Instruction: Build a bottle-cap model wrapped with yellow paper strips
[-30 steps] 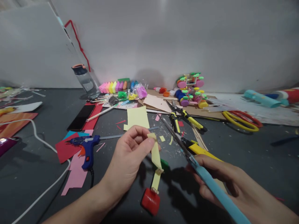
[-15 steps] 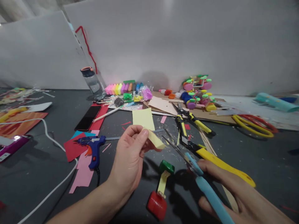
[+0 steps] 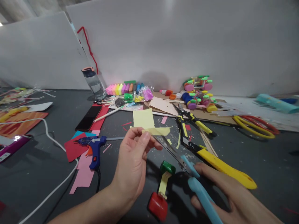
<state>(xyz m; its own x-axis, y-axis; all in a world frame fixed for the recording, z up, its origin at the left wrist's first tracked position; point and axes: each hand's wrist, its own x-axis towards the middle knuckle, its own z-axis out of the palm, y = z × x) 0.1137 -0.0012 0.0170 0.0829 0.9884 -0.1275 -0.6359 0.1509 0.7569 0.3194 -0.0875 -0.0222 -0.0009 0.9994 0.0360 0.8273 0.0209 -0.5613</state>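
A dark grey table [image 3: 261, 155] carries everything. The right hand [image 3: 240, 193], partly closed, grips a pair of scissors with light blue handles [image 3: 202, 194], handles spread and blades pointing toward the other hand. The left hand [image 3: 130, 161] pinches thumb against fingertips, holding a strip. Right of the scissors lies a cutter with a long yellow plastic handle [image 3: 226, 166]; well to the left, a blue plastic glue gun [image 3: 94, 151]. Behind the left hand lies a pale yellow paper square [image 3: 143, 117]. The pinched pale yellow paper strip [image 3: 160, 131] extends rightward above the blades; whether they touch is unclear. Below are a glossy red block [image 3: 158, 206] and a smaller glossy green block [image 3: 167, 167], linked by a short yellow band [image 3: 163, 183].
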